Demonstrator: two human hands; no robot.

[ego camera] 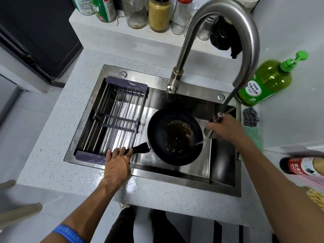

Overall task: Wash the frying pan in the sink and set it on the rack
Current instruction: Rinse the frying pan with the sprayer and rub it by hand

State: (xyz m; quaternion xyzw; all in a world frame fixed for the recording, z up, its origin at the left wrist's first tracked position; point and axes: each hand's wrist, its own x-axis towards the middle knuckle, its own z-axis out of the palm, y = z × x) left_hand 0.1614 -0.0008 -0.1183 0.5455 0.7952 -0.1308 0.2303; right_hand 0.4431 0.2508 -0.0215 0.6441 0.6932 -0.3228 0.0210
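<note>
**Black pan sits in the sink under the spray**

Speckled pale stone makes up the counter [52,169] right in front of you, and it is wet near the sink edge. Your left hand [117,163] reaches over that edge, and its fingers curl around the black handle [140,149] of the frying pan [175,135]. A blue band [68,234] is on that wrist.

The frying pan is down inside the steel sink [192,172], on the right side of the basin. Brown greasy water lies in the bottom of the pan.

Your right hand [226,128] is wrapped around the spray head [210,132], which is pulled out on its hose [228,100]. A thin stream of water hits the pan near its right rim.

The rack [114,118] sits across the left part of the sink, just beside the pan. It has metal bars and purple ends. The pan handle points toward its near end.

On the counter to the right are a metal scrubber [251,116] and, behind it, a green soap bottle [270,79] with a pump. A red-labelled bottle [298,166] lies nearer you at the right edge.

The tall curved faucet [219,23] stands behind the sink. Farther back, jars and bottles [159,14] stand in a row on a raised ledge [98,30].
</note>
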